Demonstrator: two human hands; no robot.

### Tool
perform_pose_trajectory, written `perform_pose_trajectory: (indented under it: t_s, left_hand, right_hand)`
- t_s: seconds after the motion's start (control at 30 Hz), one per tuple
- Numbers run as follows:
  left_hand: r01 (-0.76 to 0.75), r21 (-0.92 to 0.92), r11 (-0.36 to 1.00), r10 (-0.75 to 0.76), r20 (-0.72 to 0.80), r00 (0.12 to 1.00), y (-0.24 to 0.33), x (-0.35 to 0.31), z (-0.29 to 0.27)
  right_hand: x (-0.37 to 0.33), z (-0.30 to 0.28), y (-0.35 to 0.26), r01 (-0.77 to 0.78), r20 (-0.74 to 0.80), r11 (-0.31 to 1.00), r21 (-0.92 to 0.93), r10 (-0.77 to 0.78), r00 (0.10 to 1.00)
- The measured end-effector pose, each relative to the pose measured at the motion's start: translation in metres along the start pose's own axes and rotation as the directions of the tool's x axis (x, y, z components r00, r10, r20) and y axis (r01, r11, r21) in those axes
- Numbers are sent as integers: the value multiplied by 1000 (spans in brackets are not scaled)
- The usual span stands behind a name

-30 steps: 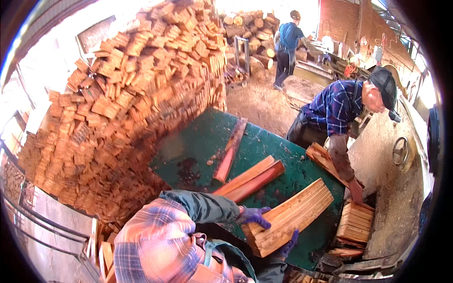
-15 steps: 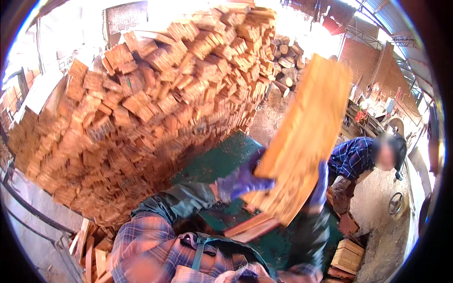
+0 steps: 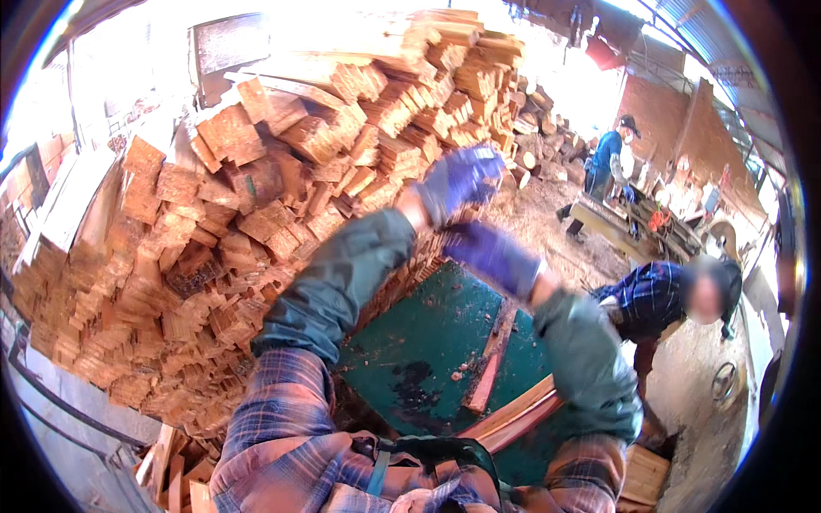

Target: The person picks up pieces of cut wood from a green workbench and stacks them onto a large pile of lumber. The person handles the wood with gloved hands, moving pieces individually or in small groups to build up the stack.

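In a purple glove, my left hand (image 3: 462, 182) is raised before the upper part of the big wood stack (image 3: 282, 222), its fingers stretched out and slightly blurred. Just below and to its right is my right hand (image 3: 498, 256), gloved alike, fingers extended to the left. Neither hand shows anything in its grasp. Under my hands lies a dark green tabletop (image 3: 436, 342). A narrow wooden strip (image 3: 494, 355) rests on it, with longer wooden strips (image 3: 517, 415) nearer me, partly behind my right sleeve.
A co-worker in a dark checked shirt (image 3: 646, 297) bends at the table's right side. Farther back another person (image 3: 605, 162) stands by a machine (image 3: 620, 227). Round logs (image 3: 539, 141) are piled beyond the stack. Loose wood pieces (image 3: 175, 466) lie at lower left.
The wide board has left my hands and I cannot make out where it lies. Both hands have moved up and forward toward the stack. The far person and the strip on the table now show.
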State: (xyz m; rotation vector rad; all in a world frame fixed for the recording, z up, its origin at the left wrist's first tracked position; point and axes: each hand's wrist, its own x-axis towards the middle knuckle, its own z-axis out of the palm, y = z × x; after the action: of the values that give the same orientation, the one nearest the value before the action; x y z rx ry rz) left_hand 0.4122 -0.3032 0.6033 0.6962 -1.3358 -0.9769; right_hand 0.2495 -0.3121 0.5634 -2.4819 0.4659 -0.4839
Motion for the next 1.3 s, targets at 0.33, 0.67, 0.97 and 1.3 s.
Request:
perform_pose_trajectory:
  t_s: [0.33, 0.67, 0.97, 1.3]
  left_hand:
    - [851, -83, 519, -763, 404, 505, -340, -115, 192]
    - [479, 470, 741, -667, 598, 445, -518, -161, 582]
    - [-124, 698, 706, -479, 598, 642, -524, -116, 752]
    - [-60, 806, 588, -715, 554, 427, -568, -143, 743]
  right_hand:
    - [-401, 227, 101, 220, 205, -367, 904, 822, 532]
    - [-877, 247, 181, 711, 25, 493, 502, 813, -582]
    - [-1003, 105, 269, 162, -231, 494, 854, 640, -733]
    - [-845, 103, 294, -188, -63, -21, 982, 901, -428]
